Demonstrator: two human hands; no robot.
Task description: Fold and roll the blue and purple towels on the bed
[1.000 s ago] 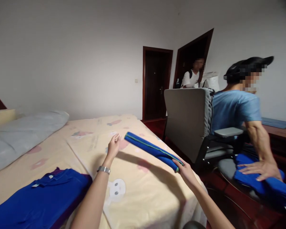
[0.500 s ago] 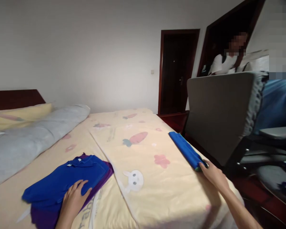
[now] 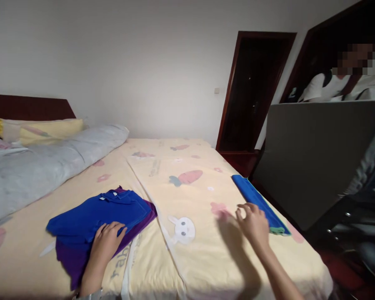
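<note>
My left hand (image 3: pixel 108 243) rests with its fingers stretched out on the near edge of a blue shirt (image 3: pixel 93 212). The shirt has a collar with small white tags and lies spread over a purple garment (image 3: pixel 70 260), which shows along the near and right edges. My right hand (image 3: pixel 254 223) hovers over the bed sheet, fingers curved and apart, with nothing visible in them. Just to its right a folded blue cloth (image 3: pixel 258 200) with green edging lies in a long strip near the bed's right side; the hand covers part of its left edge.
The bed sheet (image 3: pixel 158 183) is pale yellow with carrot, flower and rabbit prints. A grey quilt (image 3: pixel 59 160) and a yellow pillow (image 3: pixel 54 131) lie at the left. Beyond the bed's right side stand a dark grey panel (image 3: pixel 306 162) and a person (image 3: pixel 318 87). A dark door (image 3: pixel 253 96) is behind.
My right hand has let go of the near end of the folded blue cloth and moved left, above the sheet. My left hand stays on the blue shirt. The view has turned slightly left.
</note>
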